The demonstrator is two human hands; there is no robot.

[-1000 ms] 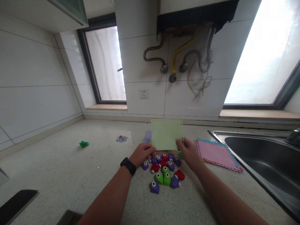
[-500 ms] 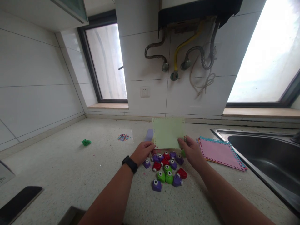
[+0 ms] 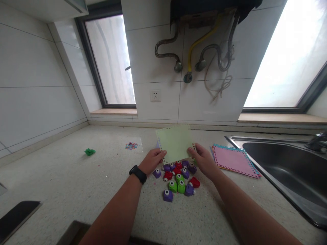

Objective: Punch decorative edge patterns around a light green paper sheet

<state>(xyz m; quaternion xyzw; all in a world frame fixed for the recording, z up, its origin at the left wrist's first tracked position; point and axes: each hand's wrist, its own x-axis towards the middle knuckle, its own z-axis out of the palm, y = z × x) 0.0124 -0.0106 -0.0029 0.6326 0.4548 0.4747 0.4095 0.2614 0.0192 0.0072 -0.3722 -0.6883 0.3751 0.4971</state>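
Note:
A pale green sheet of paper (image 3: pixel 176 143) with small holes punched along its edges is held up in both hands, tilted, its left side lower. My left hand (image 3: pixel 152 161) pinches the lower left edge, thumb on the front. On the right edge, my right hand (image 3: pixel 203 160) grips with its thumb over the paper. Just below the sheet lie several small craft punches: a purple punch (image 3: pixel 168 195) at the front, a green punch (image 3: pixel 181 187), a red punch (image 3: pixel 195 182) and others. The sheet hides part of a lilac paper behind it.
A stack of punched paper with a pink sheet (image 3: pixel 231 160) on top lies right, beside the steel sink (image 3: pixel 231 139). Left are paper confetti (image 3: pixel 131 146) and a crumpled green piece (image 3: pixel 89 152). A dark flat object (image 3: pixel 19 216) lies at the near left.
The green sheet has turned and shifted left, with both hands still on it. My left thumb now lies on the sheet's front. The whole view has shifted slightly.

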